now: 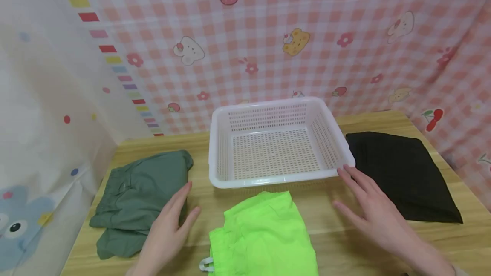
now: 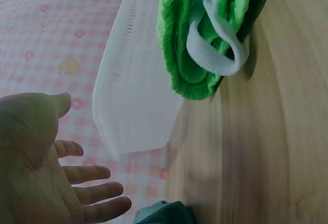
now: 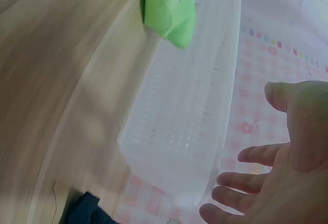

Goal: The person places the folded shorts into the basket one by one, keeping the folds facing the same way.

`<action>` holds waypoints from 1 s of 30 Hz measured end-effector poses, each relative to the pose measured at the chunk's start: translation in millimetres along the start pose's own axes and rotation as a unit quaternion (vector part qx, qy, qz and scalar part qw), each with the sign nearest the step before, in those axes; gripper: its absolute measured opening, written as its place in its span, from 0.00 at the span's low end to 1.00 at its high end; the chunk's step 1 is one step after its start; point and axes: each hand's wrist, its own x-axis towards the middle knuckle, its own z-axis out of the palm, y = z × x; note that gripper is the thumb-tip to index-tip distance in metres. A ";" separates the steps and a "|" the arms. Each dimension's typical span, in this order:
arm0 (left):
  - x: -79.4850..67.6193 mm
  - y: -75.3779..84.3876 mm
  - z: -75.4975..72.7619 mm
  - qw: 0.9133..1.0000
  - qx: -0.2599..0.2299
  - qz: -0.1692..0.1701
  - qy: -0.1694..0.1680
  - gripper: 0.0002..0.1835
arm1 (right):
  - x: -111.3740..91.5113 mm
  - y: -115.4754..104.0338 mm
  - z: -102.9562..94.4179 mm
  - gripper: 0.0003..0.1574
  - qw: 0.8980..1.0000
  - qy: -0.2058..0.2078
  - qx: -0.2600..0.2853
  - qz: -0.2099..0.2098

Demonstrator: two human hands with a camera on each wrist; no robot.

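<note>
My left hand is held with fingers spread, nothing in it. In the head view it overlaps the right side of a folded grey-green garment with an elastic waistband. My right hand, also holding nothing, is by the front right corner of a white plastic basket. Its fingertips overlap the rim in the head view; whether they touch it I cannot tell. Between the hands, in front of the basket, lies a folded neon-green garment with a white loop at its waistband. The basket holds nothing.
A folded black garment lies on the wooden table to the right of the basket. A pink checked cloth hangs behind the table, close to the basket's back. White patterned cloth hangs along the left side.
</note>
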 end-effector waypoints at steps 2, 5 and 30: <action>-0.4 1.3 2.0 1.000 -0.002 0.005 0.000 0.36 | -0.6 -4.4 1.8 0.51 1.000 0.014 0.007 -0.012; -1.8 3.5 4.8 1.000 -0.006 0.006 -0.005 0.36 | -2.4 -12.2 2.1 0.52 1.000 0.018 0.008 -0.020; -9.2 15.6 31.0 0.995 -0.023 -0.018 -0.097 0.37 | -14.6 -52.2 14.3 0.48 0.996 -0.056 0.021 -0.061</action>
